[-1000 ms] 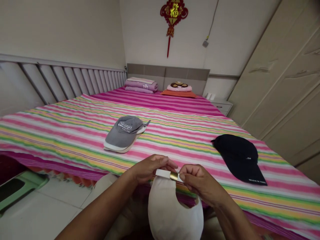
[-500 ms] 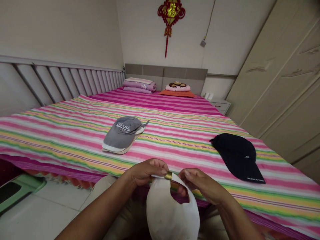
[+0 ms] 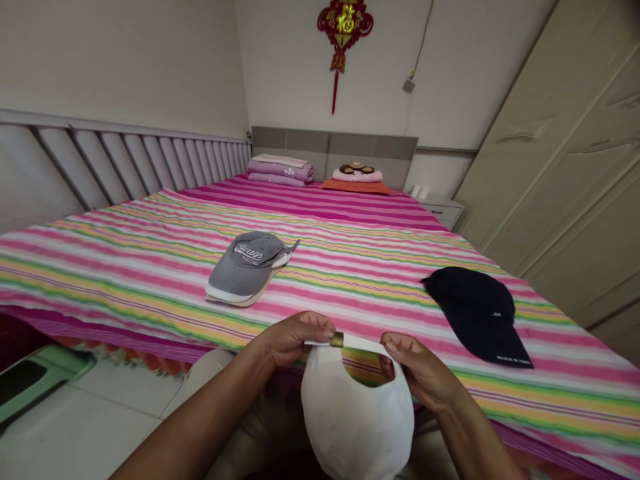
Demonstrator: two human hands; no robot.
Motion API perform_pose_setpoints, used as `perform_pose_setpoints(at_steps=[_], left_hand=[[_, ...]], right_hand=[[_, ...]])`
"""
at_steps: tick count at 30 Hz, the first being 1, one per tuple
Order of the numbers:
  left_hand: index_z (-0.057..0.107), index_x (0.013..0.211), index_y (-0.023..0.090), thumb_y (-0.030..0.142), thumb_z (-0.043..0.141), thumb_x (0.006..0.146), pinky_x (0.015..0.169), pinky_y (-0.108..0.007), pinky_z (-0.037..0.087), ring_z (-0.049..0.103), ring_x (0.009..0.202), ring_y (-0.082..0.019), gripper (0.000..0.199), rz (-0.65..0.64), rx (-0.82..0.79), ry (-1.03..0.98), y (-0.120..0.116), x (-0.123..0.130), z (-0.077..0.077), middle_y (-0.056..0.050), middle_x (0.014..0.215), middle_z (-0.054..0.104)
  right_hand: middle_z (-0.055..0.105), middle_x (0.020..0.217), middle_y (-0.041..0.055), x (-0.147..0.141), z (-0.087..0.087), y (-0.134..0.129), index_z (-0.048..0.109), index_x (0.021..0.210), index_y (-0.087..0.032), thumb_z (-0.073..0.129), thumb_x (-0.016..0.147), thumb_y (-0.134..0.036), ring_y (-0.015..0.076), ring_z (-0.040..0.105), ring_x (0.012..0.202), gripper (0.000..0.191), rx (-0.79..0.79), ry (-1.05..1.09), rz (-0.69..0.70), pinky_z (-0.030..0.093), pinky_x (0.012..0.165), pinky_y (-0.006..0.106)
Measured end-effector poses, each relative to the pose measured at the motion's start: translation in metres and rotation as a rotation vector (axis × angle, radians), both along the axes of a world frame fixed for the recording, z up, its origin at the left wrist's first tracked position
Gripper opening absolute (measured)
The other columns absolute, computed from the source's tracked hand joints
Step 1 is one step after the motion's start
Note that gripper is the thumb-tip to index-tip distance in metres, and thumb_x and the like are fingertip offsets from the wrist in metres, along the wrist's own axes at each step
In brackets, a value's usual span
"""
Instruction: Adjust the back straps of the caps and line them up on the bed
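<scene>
A white baseball cap (image 3: 357, 423) hangs between my hands at the bed's near edge, its rear opening and strap facing up. My left hand (image 3: 295, 337) pinches the strap end beside the brass-coloured buckle (image 3: 337, 339). With thumb and fingers, my right hand (image 3: 417, 363) grips the other side of the strap where it meets the cap. The cap's brim is out of sight below. Farther up the bed lies a grey cap (image 3: 245, 267) with white lettering, resting on a pale cap mostly hidden under it. A black cap (image 3: 475, 310) lies to the right.
A striped sheet (image 3: 350, 267) covers the bed. Folded purple bedding (image 3: 280, 172) and a pink folded piece (image 3: 357, 175) sit by the headboard (image 3: 300, 139). A green stool (image 3: 55, 373) stands at left on the tiled floor; a wardrobe (image 3: 575, 147) is at right.
My right hand has moved right and now grips the strap side, which is drawn out straighter. The white cap has turned and shifted slightly right, so its rear opening faces me more squarely.
</scene>
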State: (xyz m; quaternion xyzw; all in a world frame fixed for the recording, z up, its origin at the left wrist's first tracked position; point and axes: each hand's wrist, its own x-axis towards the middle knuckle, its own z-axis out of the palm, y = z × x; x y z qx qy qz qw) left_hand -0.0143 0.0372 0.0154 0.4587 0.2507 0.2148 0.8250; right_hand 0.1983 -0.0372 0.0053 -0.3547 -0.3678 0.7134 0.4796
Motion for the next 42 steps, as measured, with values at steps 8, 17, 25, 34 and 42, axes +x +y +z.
perform_pose_setpoints(at_steps=[8, 17, 25, 34, 42], left_hand=[[0.061, 0.061, 0.009, 0.022, 0.073, 0.054, 0.043, -0.018, 0.030, 0.046, 0.043, -0.005, 0.019, 0.065, 0.012, 0.011, 0.000, 0.005, -0.004, 0.000, 0.053, 0.055], [0.066, 0.071, 0.006, 0.037, 0.070, 0.060, 0.051, -0.021, 0.038, 0.054, 0.052, -0.011, 0.034, -0.022, 0.008, 0.026, 0.007, -0.001, -0.009, -0.006, 0.060, 0.061], [0.059, 0.060, 0.009, 0.026, 0.076, 0.053, 0.046, -0.017, 0.035, 0.045, 0.042, -0.005, 0.025, 0.011, -0.059, -0.204, 0.012, -0.003, -0.011, 0.002, 0.049, 0.052], [0.065, 0.067, 0.009, 0.034, 0.076, 0.049, 0.057, -0.025, 0.044, 0.059, 0.056, -0.015, 0.032, 0.058, -0.110, -0.421, 0.015, -0.009, -0.015, -0.005, 0.061, 0.065], [0.067, 0.075, 0.016, 0.023, 0.068, 0.058, 0.060, -0.025, 0.045, 0.059, 0.054, -0.015, 0.018, 0.171, -0.170, -0.535, 0.004, -0.006, -0.039, -0.001, 0.061, 0.067]], right_hand=[[0.051, 0.046, -0.0029, 0.005, -0.003, 0.000, 0.049, 0.057, -0.014, 0.066, 0.070, -0.030, 0.0052, 0.040, 0.041, 0.027, 0.007, 0.002, -0.032, 0.028, 0.044, 0.018], [0.053, 0.046, -0.0026, 0.003, 0.005, 0.002, 0.050, 0.055, -0.015, 0.068, 0.068, -0.028, 0.0054, 0.042, 0.040, 0.026, -0.003, 0.069, -0.084, 0.029, 0.042, 0.016], [0.068, 0.070, 0.0075, 0.010, 0.000, 0.006, 0.066, 0.077, -0.009, 0.069, 0.064, -0.041, 0.0133, 0.061, 0.061, 0.035, 0.001, 0.050, 0.195, 0.044, 0.056, 0.021], [0.066, 0.055, -0.0017, -0.006, 0.010, -0.001, 0.064, 0.066, -0.016, 0.074, 0.060, -0.025, 0.0095, 0.060, 0.048, 0.015, 0.024, 0.327, -0.031, 0.046, 0.050, 0.017], [0.072, 0.075, -0.0002, -0.009, 0.014, 0.008, 0.067, 0.081, -0.023, 0.065, 0.069, -0.031, 0.0188, 0.067, 0.066, 0.015, -0.097, 0.355, -0.110, 0.048, 0.078, 0.036]])
